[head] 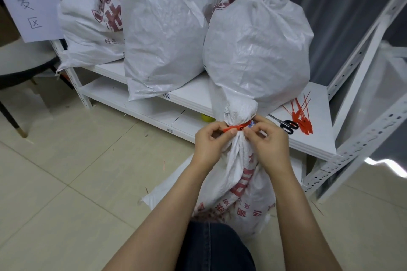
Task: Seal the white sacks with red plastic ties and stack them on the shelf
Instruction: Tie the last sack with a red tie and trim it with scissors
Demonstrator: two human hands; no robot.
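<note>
Near centre, on the tiled floor [66, 171] just in front of the shelf [193, 94], the open sack [240, 182] stands upright against the person's leg. Its mouth is gathered into a tight neck, with the loose top flaring above.

Condition of material: woven plastic sacking, thin, soft and crinkled. It is judged slippery under bare skin, and the bunched neck is likely to spring open if released. The body looks full but slack. Its weight cannot be told from this view, though the contents appear soft, not rigid. The best hold for lifting is judged to be the neck below the tie, with a second hand under the base.

Position of tie: the red tie [235, 127] is wrapped around the neck, lying level, with its head at the near side between the two hands.

Left hand [209, 143]: fingers [218, 127] curled, pinching the left end of the tie against the neck. Right hand [268, 141]: fingers [250, 132] curled, pinching the tie at its head on the right. Both hands touch the sacking. Whether the tail is fully drawn through is hidden by the fingertips.

Other items: two sealed sacks [163, 39] stand on the shelf beyond. Spare ties [302, 116] and scissors [289, 126] lie at the shelf's right end, near the right hand.
</note>
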